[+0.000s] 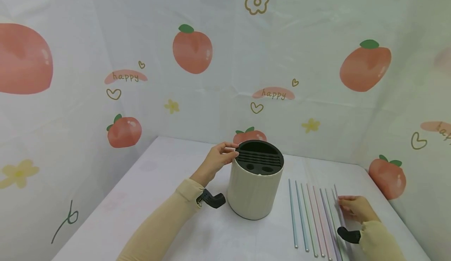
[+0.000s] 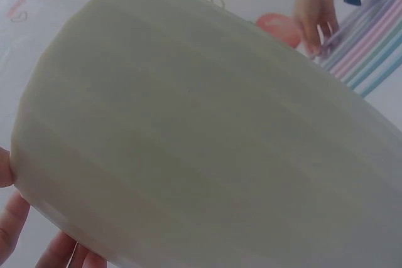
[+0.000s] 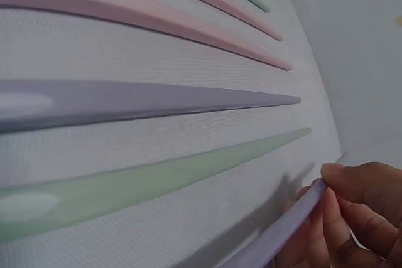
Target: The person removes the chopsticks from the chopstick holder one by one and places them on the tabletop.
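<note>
A cream ribbed utensil holder (image 1: 253, 194) stands upright on the table, its dark slotted lid (image 1: 260, 158) facing up. My left hand (image 1: 219, 156) grips the holder's upper left rim, fingertips at the edge; its ribbed wall fills most of the left wrist view. At the right, my right hand (image 1: 356, 208) pinches a lilac chopstick (image 3: 279, 235) near its thin end between thumb and fingers. That chopstick slants over its own shadow. Beside it lie a green chopstick (image 3: 144, 183), another lilac chopstick (image 3: 125, 101) and pink ones.
Several pastel chopsticks lie side by side between the holder and my right hand, with a blue one (image 1: 293, 214) nearest the holder. A white table (image 1: 169, 167) carries everything. Behind it hangs a white cloth (image 1: 218, 96) printed with peaches.
</note>
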